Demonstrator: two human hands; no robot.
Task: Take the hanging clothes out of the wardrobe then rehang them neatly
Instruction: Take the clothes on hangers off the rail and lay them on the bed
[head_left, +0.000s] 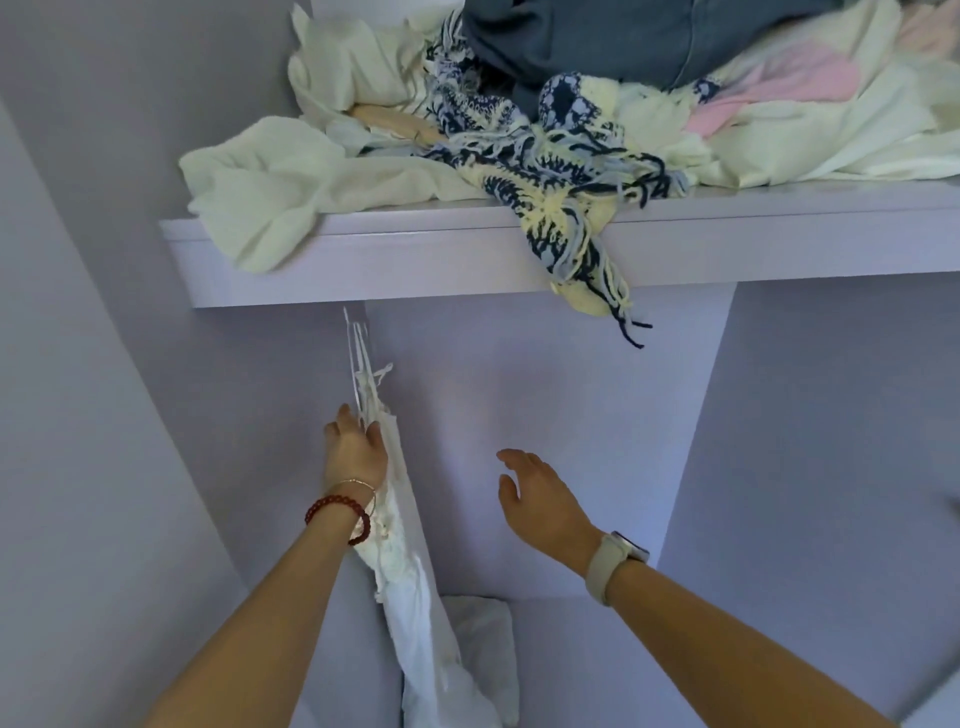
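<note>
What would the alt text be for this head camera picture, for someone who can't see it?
Inside a pale wardrobe, a person's left hand touches a white garment hanging under a shelf, while the right hand reaches in open. Rumpled clothes are piled on the shelf.

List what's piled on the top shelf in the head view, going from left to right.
Cream cloth → wooden hanger → blue-and-cream fringed knit → grey-blue garment → pink-and-white cloth.

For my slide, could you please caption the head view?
Left hand touches a hanging white garment below a clothes-piled shelf.
</note>
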